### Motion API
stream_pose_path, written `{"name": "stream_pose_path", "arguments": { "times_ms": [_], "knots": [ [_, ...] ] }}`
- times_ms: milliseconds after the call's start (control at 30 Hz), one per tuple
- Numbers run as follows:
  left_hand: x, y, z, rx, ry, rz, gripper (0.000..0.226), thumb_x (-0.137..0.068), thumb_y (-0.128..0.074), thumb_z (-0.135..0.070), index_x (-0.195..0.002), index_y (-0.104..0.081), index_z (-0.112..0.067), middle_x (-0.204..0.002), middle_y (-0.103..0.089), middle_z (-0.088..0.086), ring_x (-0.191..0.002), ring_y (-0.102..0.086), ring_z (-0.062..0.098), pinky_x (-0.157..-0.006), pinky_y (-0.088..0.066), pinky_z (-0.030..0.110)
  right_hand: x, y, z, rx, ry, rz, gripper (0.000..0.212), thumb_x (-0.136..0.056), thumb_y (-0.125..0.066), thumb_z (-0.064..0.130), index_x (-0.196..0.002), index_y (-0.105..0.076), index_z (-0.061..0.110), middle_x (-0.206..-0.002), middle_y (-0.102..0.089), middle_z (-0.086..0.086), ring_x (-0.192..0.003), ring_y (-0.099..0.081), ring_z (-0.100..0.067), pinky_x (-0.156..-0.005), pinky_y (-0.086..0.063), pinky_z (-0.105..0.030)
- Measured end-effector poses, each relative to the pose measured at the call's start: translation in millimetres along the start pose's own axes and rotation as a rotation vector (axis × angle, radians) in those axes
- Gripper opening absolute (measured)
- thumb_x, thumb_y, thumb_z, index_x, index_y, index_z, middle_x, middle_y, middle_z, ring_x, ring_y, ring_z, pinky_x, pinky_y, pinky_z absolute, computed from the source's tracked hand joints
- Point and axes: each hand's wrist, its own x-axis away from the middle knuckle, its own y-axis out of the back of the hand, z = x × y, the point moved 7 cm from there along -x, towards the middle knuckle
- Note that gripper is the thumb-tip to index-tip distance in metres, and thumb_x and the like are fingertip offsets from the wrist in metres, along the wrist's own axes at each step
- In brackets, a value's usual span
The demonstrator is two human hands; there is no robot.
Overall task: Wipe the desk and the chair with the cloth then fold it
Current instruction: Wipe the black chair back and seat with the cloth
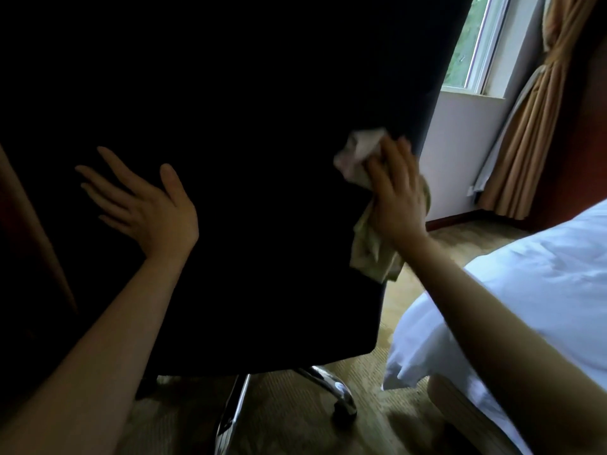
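- Where the black chair [246, 126] fills the view, we log the cloth [371, 247] against its right edge, long axis roughly upright: crumpled end up, loose end hanging down.
- Right hand [397, 198]: we note fingers fairly straight, pressing the cloth to the chair; blurred.
- Left hand [147, 201]: fingers straight and spread, holding nothing, over the chair back's left part.
- To the right: white bed [542, 274], curtain [525, 133].
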Motion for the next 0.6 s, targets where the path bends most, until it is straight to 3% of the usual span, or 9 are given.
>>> {"name": "stream_pose_path", "arguments": {
  "times_ms": [67, 200, 367, 400, 500, 600],
  "knots": [
    [3, 0, -2, 0.008, -0.001, 0.002, 0.073, -0.095, -0.023, -0.052, -0.151, 0.001, -0.010, -0.156, 0.009, 0.021, -0.143, 0.005, 0.038, -0.112, -0.001, 0.057, -52, 11, -18, -0.009, -0.019, -0.090, 0.043, -0.090, -0.059, 0.013, -0.129, -0.040, 0.014, -0.140, -0.028, -0.010, -0.130, -0.025, -0.035, -0.101, -0.037, -0.055],
    [10, 2, -8, 0.007, -0.006, -0.012, 0.075, -0.093, -0.024, -0.052, -0.151, -0.002, -0.009, -0.156, 0.006, 0.022, -0.143, 0.003, 0.039, -0.112, -0.003, 0.058, -111, 27, -48, -0.037, -0.237, -0.226, 0.046, -0.094, -0.055, 0.017, -0.136, -0.036, 0.020, -0.144, -0.038, -0.017, -0.134, -0.031, -0.037, -0.106, -0.035, -0.041],
    [14, 2, -12, -0.011, -0.028, 0.038, 0.077, -0.093, -0.027, -0.053, -0.151, 0.000, -0.010, -0.155, 0.008, 0.022, -0.143, 0.005, 0.041, -0.111, -0.002, 0.061, -52, 17, -48, -0.246, -0.738, -0.285, 0.044, -0.095, -0.034, 0.006, -0.138, -0.039, -0.003, -0.142, -0.039, -0.022, -0.131, -0.039, -0.032, -0.102, -0.022, -0.005],
    [14, 2, -12, -0.014, -0.031, 0.043, 0.077, -0.093, -0.029, -0.052, -0.151, 0.000, -0.010, -0.155, 0.008, 0.022, -0.142, 0.005, 0.041, -0.111, -0.002, 0.062, -28, 10, -40, -0.244, -0.808, -0.274, 0.044, -0.095, -0.033, 0.005, -0.137, -0.039, -0.003, -0.142, -0.038, -0.021, -0.130, -0.041, -0.033, -0.101, -0.025, -0.008],
    [14, 5, -17, -0.047, -0.106, 0.015, 0.075, -0.093, -0.030, -0.051, -0.150, -0.010, -0.007, -0.155, 0.000, 0.024, -0.142, -0.003, 0.041, -0.110, -0.005, 0.064, 38, -11, -18, -0.219, -1.025, -0.153, 0.045, -0.095, -0.033, 0.012, -0.139, -0.037, 0.001, -0.146, -0.033, -0.017, -0.127, -0.041, -0.035, -0.098, -0.041, -0.043],
    [7, 12, -45, -0.113, -0.344, -0.035, 0.064, -0.095, -0.033, -0.045, -0.148, -0.019, -0.011, -0.154, -0.009, 0.025, -0.141, -0.011, 0.041, -0.109, -0.007, 0.062, 54, -15, -17, -0.231, -1.150, -0.104, 0.043, -0.096, -0.033, 0.009, -0.138, -0.035, 0.003, -0.151, -0.025, -0.014, -0.131, -0.033, -0.034, -0.101, -0.038, -0.050]
  ]
}}
